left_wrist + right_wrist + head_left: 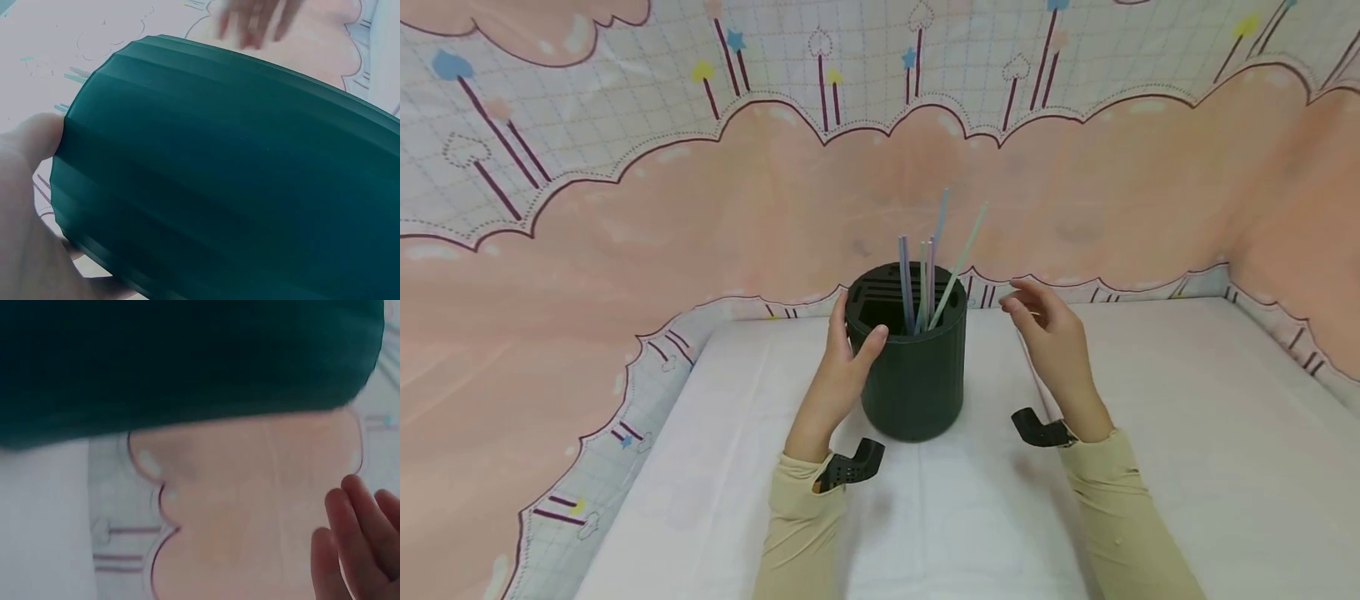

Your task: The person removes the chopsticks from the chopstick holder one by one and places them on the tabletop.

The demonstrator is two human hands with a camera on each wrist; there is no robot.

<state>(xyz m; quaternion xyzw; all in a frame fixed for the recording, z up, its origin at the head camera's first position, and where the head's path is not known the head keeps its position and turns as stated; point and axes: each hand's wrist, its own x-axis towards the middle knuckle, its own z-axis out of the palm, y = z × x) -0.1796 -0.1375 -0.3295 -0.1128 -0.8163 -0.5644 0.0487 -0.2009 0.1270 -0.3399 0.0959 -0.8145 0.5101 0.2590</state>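
A dark green ribbed cylindrical holder [913,379] stands upright on the white table in the head view. Several thin pastel straws [923,283] stick up from its slotted top, one pale green straw leaning right. My left hand [842,367] grips the holder's left side, thumb at the front rim and fingers round the far side. In the left wrist view the holder's wall [219,169] fills most of the picture, partly hiding those fingers. Off to the right, my right hand [1052,337] hovers apart from the holder with fingers loosely bent and nothing in them.
White cloth covers the table [1187,433]. Behind it hangs a peach and white patterned curtain [760,208], which also drops along the left and right sides. A black wrist mount [853,465] sits on the left wrist and another black mount [1041,429] on the right.
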